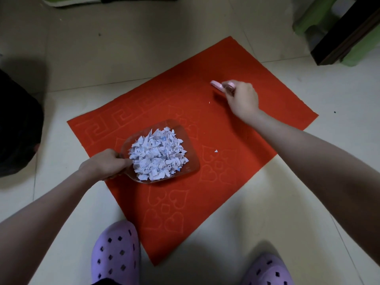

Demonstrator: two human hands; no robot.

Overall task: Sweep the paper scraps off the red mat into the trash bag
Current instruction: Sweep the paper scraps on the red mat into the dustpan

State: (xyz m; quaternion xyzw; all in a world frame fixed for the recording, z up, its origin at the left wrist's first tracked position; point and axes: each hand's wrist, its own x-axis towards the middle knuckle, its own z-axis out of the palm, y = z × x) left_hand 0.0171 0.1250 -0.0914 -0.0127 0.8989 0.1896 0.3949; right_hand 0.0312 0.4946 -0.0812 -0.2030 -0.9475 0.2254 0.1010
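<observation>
Left hand point(102, 164) grips the dustpan point(191, 145) level so its scraps point(158, 156) stay put; right hand point(242, 99) clasps the brush point(218, 85) far right, likely after a stray bit point(209, 102); bag point(16, 124) sits left.

No legible text, label, brand or number, paper scraps point(158, 153) carry faint blue print too small to read, red mat point(236, 130) embossed with hearts and fret lines only

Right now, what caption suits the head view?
Left hand holds a clear plastic dustpan heaped with white paper scraps over the red mat; right hand grips a pink brush.
</observation>
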